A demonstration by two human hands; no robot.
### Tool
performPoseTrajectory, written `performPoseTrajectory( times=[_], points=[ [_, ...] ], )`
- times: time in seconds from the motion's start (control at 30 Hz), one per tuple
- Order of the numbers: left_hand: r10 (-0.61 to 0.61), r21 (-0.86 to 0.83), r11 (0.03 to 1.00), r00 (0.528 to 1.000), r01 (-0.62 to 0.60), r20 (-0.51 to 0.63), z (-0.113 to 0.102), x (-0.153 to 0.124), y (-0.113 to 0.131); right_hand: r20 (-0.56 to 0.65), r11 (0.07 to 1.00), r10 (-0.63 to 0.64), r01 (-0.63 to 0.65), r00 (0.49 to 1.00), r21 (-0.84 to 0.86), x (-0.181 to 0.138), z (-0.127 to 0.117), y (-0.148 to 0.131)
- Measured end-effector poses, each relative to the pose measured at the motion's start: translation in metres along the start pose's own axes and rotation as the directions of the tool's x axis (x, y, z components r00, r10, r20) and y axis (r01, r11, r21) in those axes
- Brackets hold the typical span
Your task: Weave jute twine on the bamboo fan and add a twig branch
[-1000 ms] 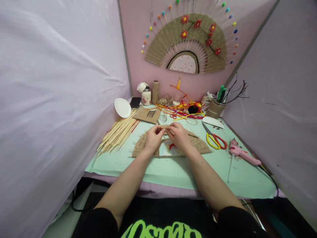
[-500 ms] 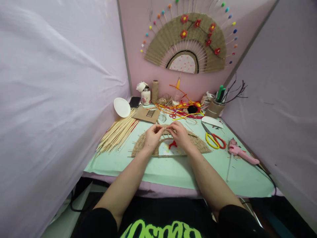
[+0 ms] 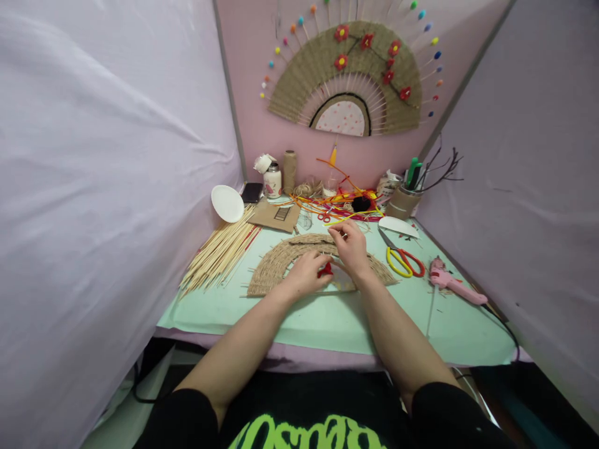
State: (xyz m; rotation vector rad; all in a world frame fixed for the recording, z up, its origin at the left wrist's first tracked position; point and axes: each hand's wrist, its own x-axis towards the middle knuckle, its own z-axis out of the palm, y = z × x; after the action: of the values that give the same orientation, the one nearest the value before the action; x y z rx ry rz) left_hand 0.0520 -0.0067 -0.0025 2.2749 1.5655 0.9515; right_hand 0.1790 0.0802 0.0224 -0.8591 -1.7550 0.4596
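Note:
On the table in front of me lies a half-round woven twine fan (image 3: 271, 268), with thin sticks poking from its edge and a dark twig along its upper band. My left hand (image 3: 305, 274) is low over the fan's inner opening, its fingers curled round a small red piece (image 3: 326, 270) whose kind I cannot make out. Above the fan's top edge, my right hand (image 3: 350, 246) is raised with thumb and fingertips pinched together. Whatever those fingertips hold, if anything, is too small to name.
Thin wooden sticks (image 3: 219, 249) and a white disc (image 3: 227, 203) are at left. Coloured pipe cleaners (image 3: 346, 202) lie behind. To the right are scissors (image 3: 401, 259), a pink glue gun (image 3: 453, 284) and a pot of pens (image 3: 403, 202). A finished fan (image 3: 355, 56) hangs on the wall.
Both hands were together over the fan's top. My left hand has come down to the red piece; my right hand has moved slightly right and up, away from it.

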Motion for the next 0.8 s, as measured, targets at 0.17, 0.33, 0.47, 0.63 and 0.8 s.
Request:
performPoseTrajectory(
  times=[0.17, 0.33, 0.47, 0.63, 0.8],
  points=[
    [-0.104, -0.297, 0.954, 0.981, 0.051, -0.164, -0.005, 0.005, -0.004, 0.01, 0.998, 0.034, -0.035, 0.999, 0.053, -0.001, 0.001, -0.005],
    [-0.321, -0.499, 0.864, 0.834, 0.064, -0.449, -0.02, 0.006, -0.01, 0.087, 0.935, 0.213, -0.229, 0.973, 0.269, -0.003, 0.005, -0.011],
    [-0.265, -0.42, 0.907, 0.807, 0.023, -0.528, -0.025, 0.004, -0.005, 0.195, 0.872, 0.247, -0.306, 0.949, 0.383, -0.009, 0.013, -0.018],
    [-0.327, -0.522, 0.853, 0.803, 0.024, -0.498, -0.024, 0.005, 0.001, 0.191, 0.904, 0.136, -0.2, 0.972, 0.377, -0.014, 0.015, -0.027],
    [-0.535, -0.783, 0.62, 0.758, 0.051, -0.374, -0.022, 0.01, -0.006, 0.18, 0.936, 0.076, -0.133, 0.981, 0.326, -0.016, 0.017, -0.029]
  ],
)
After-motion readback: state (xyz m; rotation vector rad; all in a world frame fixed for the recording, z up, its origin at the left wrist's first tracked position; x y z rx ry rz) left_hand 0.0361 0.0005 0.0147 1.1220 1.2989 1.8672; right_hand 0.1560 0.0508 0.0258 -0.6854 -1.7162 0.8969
